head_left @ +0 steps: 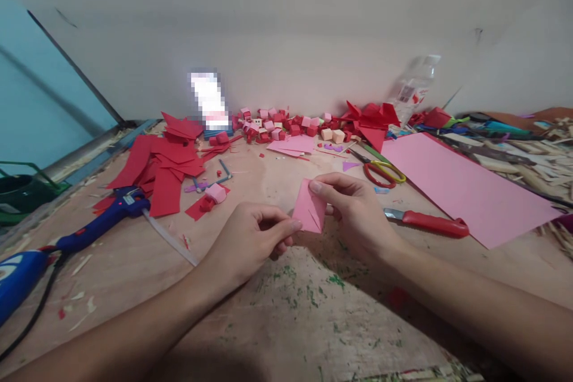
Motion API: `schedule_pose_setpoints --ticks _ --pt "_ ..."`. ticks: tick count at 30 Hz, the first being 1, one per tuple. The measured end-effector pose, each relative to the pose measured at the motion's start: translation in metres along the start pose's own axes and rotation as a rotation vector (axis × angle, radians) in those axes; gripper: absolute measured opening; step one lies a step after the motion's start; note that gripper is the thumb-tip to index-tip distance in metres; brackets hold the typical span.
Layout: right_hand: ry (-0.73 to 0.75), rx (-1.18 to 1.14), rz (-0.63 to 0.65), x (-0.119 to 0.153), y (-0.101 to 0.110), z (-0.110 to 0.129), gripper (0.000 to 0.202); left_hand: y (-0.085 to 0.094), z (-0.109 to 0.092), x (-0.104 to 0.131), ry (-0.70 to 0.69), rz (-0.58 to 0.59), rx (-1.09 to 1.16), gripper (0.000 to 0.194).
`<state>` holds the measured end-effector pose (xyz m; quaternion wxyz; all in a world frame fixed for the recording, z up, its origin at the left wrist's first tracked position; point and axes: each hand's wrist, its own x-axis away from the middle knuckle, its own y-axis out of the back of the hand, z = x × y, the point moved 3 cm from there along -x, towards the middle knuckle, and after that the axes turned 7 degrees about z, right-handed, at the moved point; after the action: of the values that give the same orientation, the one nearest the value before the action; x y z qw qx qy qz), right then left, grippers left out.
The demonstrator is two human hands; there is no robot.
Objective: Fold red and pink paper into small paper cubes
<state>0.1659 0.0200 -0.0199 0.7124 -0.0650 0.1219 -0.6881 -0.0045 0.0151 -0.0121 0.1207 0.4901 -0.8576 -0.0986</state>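
Observation:
A small folded piece of pink paper (pixel 310 210) is held up over the middle of the wooden table, with creases and a flap edge showing on its face. My left hand (pixel 256 231) pinches its lower left corner between thumb and fingers. At the upper right edge, my right hand (pixel 351 206) grips the same paper, its thumb lying on the front and its fingers behind. Right of that hand lies a knife with a red handle (pixel 434 224), its blade pointing toward the hand.
Red paper strips (pixel 166 173) and a blue glue gun (pixel 105 224) lie at left. Small folded paper cubes (pixel 280 125) line the wall beside a lit phone (pixel 209 100). Scissors (pixel 384 173), a large pink sheet (pixel 465 185), a plastic bottle (pixel 414 89) and wood scraps (pixel 514 161) occupy the right.

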Motion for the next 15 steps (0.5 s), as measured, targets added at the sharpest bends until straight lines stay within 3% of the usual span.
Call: schedule_pose_setpoints --ticks 8,15 --pt "-0.029 0.026 -0.010 0.0007 -0.0013 -0.0002 0.012 -0.0008 0.0026 0.0024 0.023 -0.007 -0.013 0.030" --pt "0.051 0.137 0.033 0.0024 -0.0009 0.0023 0.009 0.0001 -0.0017 0.0007 -0.038 0.042 -0.011 0.030"
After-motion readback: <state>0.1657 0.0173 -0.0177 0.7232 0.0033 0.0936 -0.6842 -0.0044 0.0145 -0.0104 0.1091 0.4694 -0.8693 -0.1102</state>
